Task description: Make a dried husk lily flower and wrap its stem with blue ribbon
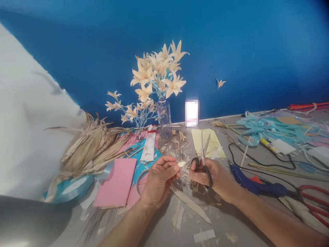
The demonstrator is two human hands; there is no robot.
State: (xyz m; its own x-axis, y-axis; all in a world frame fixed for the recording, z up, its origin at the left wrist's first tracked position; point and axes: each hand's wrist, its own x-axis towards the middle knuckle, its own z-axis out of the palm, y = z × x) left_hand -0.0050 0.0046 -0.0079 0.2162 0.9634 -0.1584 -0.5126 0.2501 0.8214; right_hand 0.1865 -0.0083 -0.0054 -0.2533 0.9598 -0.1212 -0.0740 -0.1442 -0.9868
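Observation:
My left hand [159, 178] is closed in a pinch on a small pale leaf piece [182, 164] that sticks out to the right of its fingertips. Close beside it, my right hand [213, 176] grips black-handled scissors [203, 156]; the blades point up and away and stand slightly apart. The two hands hover just above a table strewn with dried leaf scraps [189, 202]. Behind them a clear bottle [163, 118] holds cream handmade flowers [159, 73].
A heap of dried husk leaves [92, 147] lies at left, with teal ribbon rolls [73, 187] and pink paper [117, 183]. A yellow sheet [208, 144] lies behind the scissors. At right are a blue glue gun [254, 183], black cord [262, 159], light blue ribbon [267, 128] and red-handled scissors [315, 202].

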